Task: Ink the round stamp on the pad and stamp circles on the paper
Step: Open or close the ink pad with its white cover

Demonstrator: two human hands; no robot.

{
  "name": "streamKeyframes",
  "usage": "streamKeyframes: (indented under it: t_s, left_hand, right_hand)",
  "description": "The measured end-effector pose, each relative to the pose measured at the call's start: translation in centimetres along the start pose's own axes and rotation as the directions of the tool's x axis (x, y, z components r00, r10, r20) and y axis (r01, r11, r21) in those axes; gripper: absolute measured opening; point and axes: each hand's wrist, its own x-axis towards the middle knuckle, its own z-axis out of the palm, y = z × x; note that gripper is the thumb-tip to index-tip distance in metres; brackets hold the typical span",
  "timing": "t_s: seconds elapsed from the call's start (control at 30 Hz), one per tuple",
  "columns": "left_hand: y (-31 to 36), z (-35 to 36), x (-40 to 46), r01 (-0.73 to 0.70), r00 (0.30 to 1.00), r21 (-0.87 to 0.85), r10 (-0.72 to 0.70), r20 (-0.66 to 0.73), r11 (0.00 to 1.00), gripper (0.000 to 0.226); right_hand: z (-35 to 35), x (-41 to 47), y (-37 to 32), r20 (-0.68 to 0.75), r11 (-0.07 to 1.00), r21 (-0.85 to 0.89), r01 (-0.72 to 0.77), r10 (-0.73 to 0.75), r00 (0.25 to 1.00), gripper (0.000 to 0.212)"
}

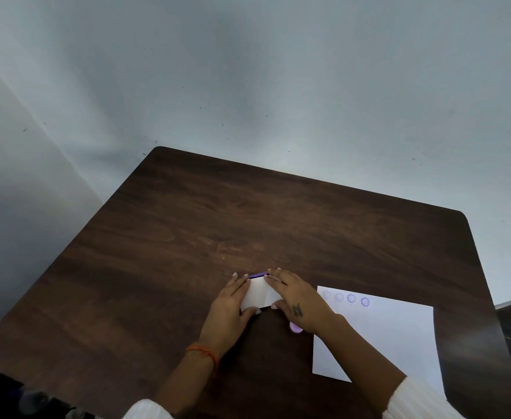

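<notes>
A small white ink pad case (258, 293) with a purple far edge lies on the dark wooden table (187, 231). My left hand (228, 309) grips its left side and my right hand (296, 300) grips its right side, fingers over the lid. A pale purple round stamp (295, 327) peeks out from under my right wrist, resting on the table. The white paper (393, 334) lies to the right, with several round purple prints (358, 300) in a row along its top edge, the left ones faint.
Grey walls rise behind the table's far edge. A dark object (12, 394) with blurred items sits at the bottom left corner. The table's right edge runs close past the paper.
</notes>
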Motion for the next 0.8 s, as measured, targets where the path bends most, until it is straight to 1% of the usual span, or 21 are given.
streamKeyframes:
  t_s: [0.13, 0.3, 0.47, 0.6, 0.67, 0.73, 0.8]
  left_hand:
    - [-0.1, 0.1, -0.2, -0.004, 1.000, 0.004, 0.004, 0.008, 1.000, 0.064]
    - [-0.1, 0.2, -0.2, 0.011, 1.000, 0.001, -0.011, 0.012, 1.000, 0.066]
    - [-0.1, 0.2, -0.5, 0.087, 0.995, -0.003, -0.087, -0.042, 0.996, 0.072]
    - [-0.2, 0.1, -0.8, 0.138, 0.988, -0.005, -0.138, -0.065, 0.990, 0.080]
    - [-0.1, 0.0, -1.0, 0.171, 0.980, -0.059, -0.176, -0.091, 0.983, 0.082]
    - [0.3, 0.0, -1.4, 0.210, 0.965, -0.174, -0.232, -0.123, 0.962, 0.081]
    - [0.8, -0.1, -1.6, 0.241, 0.948, -0.269, -0.285, -0.140, 0.933, 0.071]
  right_hand:
    - [0.0, -0.1, -0.1, 0.005, 1.000, 0.004, -0.009, 0.009, 1.000, 0.070]
    - [-0.3, -0.2, -0.5, -0.001, 0.999, 0.021, -0.030, 0.030, 1.000, 0.062]
    - [-0.7, -0.3, -0.6, 0.024, 0.998, 0.014, -0.057, 0.057, 0.998, 0.066]
    - [-0.9, -0.3, -0.7, 0.015, 0.996, 0.033, -0.083, 0.083, 0.996, 0.066]
    - [-0.9, -0.3, -0.8, 0.000, 0.993, 0.064, -0.101, 0.101, 0.995, 0.066]
    - [-1.0, -0.5, -0.8, -0.020, 0.986, 0.112, -0.125, 0.128, 0.992, 0.068]
    - [-1.1, -0.7, -0.8, -0.047, 0.974, 0.170, -0.152, 0.162, 0.986, 0.071]
